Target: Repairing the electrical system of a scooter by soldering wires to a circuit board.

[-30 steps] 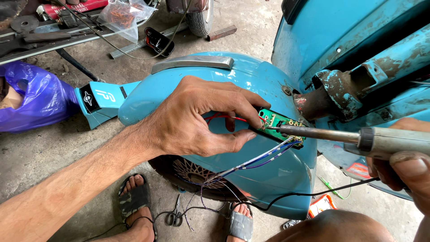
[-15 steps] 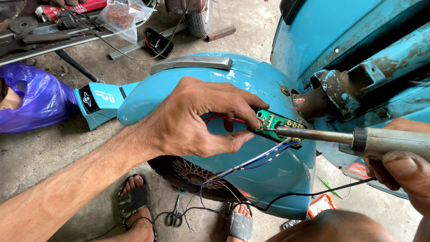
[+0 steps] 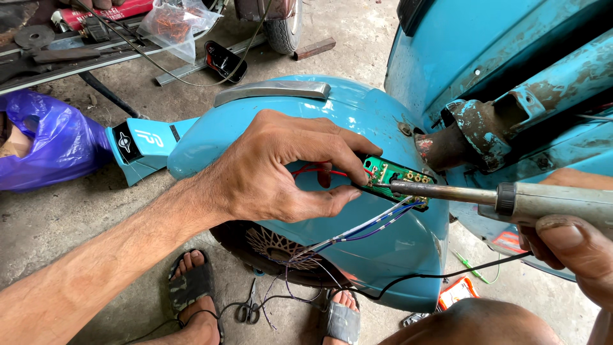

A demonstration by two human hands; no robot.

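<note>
Head view shows the left hand (image 3: 274,172) pinching the green circuit board (image 3: 391,177) against the blue fender (image 3: 357,115), unmoved, while the right hand (image 3: 578,252), fist wrapped around the soldering iron (image 3: 511,199), has drawn slightly back with it, tip still at the board.

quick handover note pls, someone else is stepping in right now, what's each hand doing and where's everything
Left hand: pinches the small green circuit board against the blue fender.
Right hand: grips the soldering iron, tip on the board's right end.
Red wire runs under the left fingers; thin blue and white wires hang off the board.
Scissors lie on the floor by the feet.
Which joints are done cannot be told.
</note>
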